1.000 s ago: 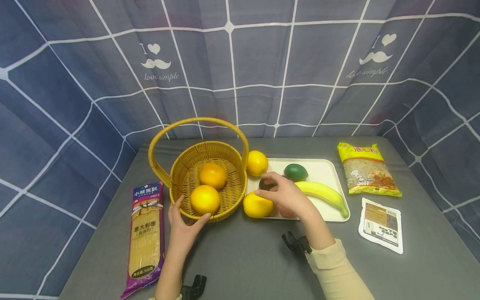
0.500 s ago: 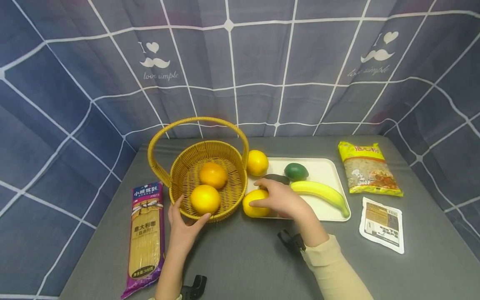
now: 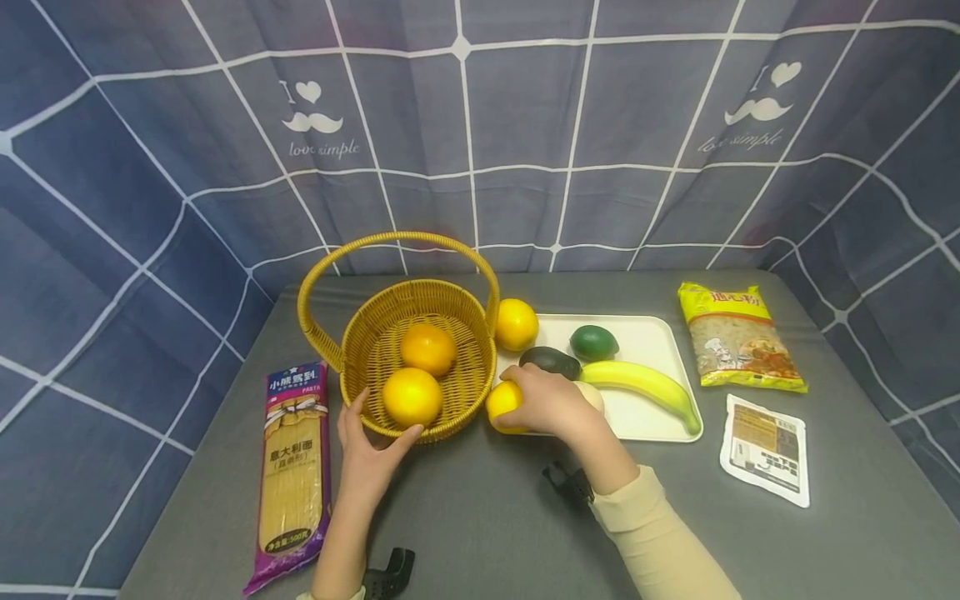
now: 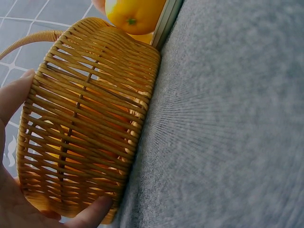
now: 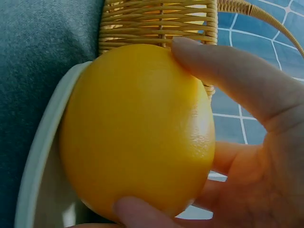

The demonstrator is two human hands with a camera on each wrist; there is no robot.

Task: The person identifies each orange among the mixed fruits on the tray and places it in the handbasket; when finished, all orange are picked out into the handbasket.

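In the head view, my left hand (image 3: 369, 446) holds the near rim of the wicker basket (image 3: 360, 350). In the left wrist view, one fingertip lies at the basket's rim and another presses low on its woven side. Two oranges, a front orange (image 3: 412, 397) and a back orange (image 3: 428, 348), lie inside. My right hand (image 3: 551, 404) grips another orange (image 5: 137, 128) at the tray's near left corner, with thumb and fingers around its sides. Close to this hand are a dark avocado (image 3: 551, 361), a banana (image 3: 641, 382) and a pale round item (image 3: 592, 396) partly hidden by the hand.
The white tray (image 3: 660, 333) also bears a green fruit (image 3: 595, 342). At its far left corner sits an orange (image 3: 517, 324). A pasta packet (image 3: 294, 475) lies left of the basket. Right are a yellow food bag (image 3: 742, 337) and a white pouch (image 3: 765, 450). Curtains stand behind.
My right hand has come down and left from above the tray and taken hold of the orange, uncovering the avocado and the pale round item. My left hand has stayed on the basket.
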